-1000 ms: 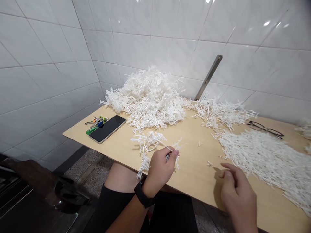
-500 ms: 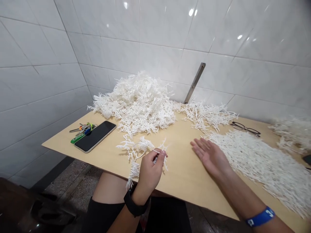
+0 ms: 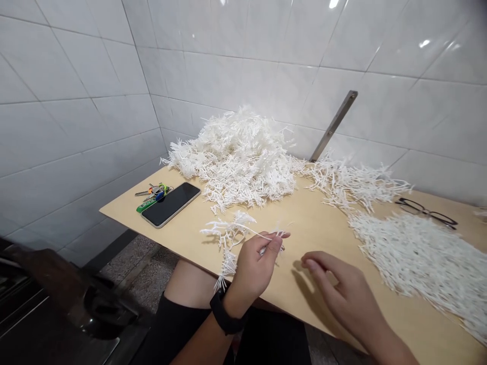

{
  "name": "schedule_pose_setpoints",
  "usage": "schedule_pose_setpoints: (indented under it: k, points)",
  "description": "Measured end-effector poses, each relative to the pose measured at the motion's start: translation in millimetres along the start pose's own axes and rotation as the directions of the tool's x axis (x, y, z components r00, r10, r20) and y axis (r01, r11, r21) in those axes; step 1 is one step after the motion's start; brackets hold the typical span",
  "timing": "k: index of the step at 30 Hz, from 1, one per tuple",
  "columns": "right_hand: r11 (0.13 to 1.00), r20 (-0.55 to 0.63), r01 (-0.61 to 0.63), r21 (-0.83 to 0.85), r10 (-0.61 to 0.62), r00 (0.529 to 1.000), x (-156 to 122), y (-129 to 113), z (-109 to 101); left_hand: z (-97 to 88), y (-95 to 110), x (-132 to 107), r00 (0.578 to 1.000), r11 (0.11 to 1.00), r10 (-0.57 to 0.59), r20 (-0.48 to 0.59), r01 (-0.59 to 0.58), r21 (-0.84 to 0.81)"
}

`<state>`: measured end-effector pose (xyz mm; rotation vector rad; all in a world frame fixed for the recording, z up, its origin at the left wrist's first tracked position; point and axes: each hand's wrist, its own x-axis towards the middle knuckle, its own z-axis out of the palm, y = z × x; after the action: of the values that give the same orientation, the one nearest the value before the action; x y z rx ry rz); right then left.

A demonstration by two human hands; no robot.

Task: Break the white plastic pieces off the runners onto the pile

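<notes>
My left hand [image 3: 256,263], wearing a black wristband, pinches a white branched plastic sprig [image 3: 279,234] between thumb and fingers, above the table's near edge. A few loose white branched sprigs [image 3: 230,232] lie just left of it on the wooden tabletop [image 3: 300,215]. My right hand [image 3: 342,291] hovers over the tabletop to the right, apart from the left. Its thumb and fingertips are brought together, and anything between them is too small or hidden to make out. Behind my hands rises a large heap of white branched sprigs [image 3: 247,157].
A phone [image 3: 171,204] and keys [image 3: 154,190] on a green strap lie at the left. On the right are a flat spread of small white pieces [image 3: 418,258], more branched sprigs [image 3: 350,180] and eyeglasses [image 3: 426,212]. A metal bar [image 3: 335,124] leans by the tiled wall.
My right hand has turned from an open, palm-up pose beside the white spread into a closed pinch nearer me. The left hand still holds the sprig. The view has shifted to the left.
</notes>
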<state>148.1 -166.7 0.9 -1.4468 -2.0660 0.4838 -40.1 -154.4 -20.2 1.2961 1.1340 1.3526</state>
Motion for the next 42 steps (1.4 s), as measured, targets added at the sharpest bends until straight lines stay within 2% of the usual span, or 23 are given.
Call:
schedule_pose_setpoints:
  k: [4, 8, 12, 16, 18, 21, 24, 26, 29, 31, 34, 40, 42]
  points:
    - [0.967, 0.162, -0.137, 0.216, 0.103, 0.981, -4, -28, 28, -3.3, 3, 1, 0.997, 0.999, 0.032, 0.065, -0.033, 0.021]
    - [0.888, 0.144, -0.204, 0.412, 0.157, 0.977, -3, -34, 49, -8.5, 6, 1, 0.988, 1.0, 0.009, 0.154, -0.011, 0.015]
    - [0.791, 0.075, -0.215, 0.573, 0.211, 0.975, 0, -33, 47, -10.4, 7, 1, 0.983, 1.0, -0.022, 0.183, 0.022, -0.002]
    - [0.758, -0.068, -0.228, 0.611, 0.338, 0.939, 1, -30, 38, -7.9, 3, 0, 0.986, 0.999, -0.039, 0.162, 0.035, 0.032]
    - [0.729, -0.099, -0.232, 0.644, 0.381, 0.919, -1, -29, 37, -7.1, 2, -1, 0.984, 0.999, -0.031, 0.178, 0.027, 0.026]
    - [0.728, -0.083, -0.208, 0.653, 0.342, 0.936, -3, -30, 40, -8.2, 5, -2, 0.967, 1.0, 0.026, 0.255, -0.028, 0.004]
    - [0.765, 0.0, -0.184, 0.617, 0.234, 0.972, -5, -31, 43, -10.3, 11, -2, 0.933, 0.991, 0.099, 0.346, -0.122, 0.046]
    - [0.774, 0.034, -0.203, 0.6, 0.229, 0.973, -6, -30, 45, -10.6, 14, -2, 0.917, 0.984, 0.121, 0.38, -0.163, 0.079]
    - [0.776, 0.043, -0.25, 0.579, 0.277, 0.96, -9, -28, 47, -9.9, 14, -3, 0.928, 0.983, 0.091, 0.362, -0.142, 0.115]
    - [0.781, 0.078, -0.267, 0.565, 0.271, 0.959, -11, -26, 48, -10.1, 13, -4, 0.939, 0.983, 0.072, 0.335, -0.123, 0.134]
    - [0.795, 0.127, -0.275, 0.541, 0.247, 0.961, -16, -24, 46, -12.0, 11, -4, 0.932, 0.979, 0.085, 0.352, -0.143, 0.142]
    - [0.812, 0.028, -0.241, 0.532, 0.268, 0.963, -23, -22, 35, -13.8, 12, -2, 0.839, 0.94, 0.151, 0.523, -0.286, 0.188]
    - [0.821, 0.002, -0.247, 0.515, 0.286, 0.958, -27, -23, 33, -11.9, 11, -2, 0.84, 0.931, 0.146, 0.523, -0.295, 0.214]
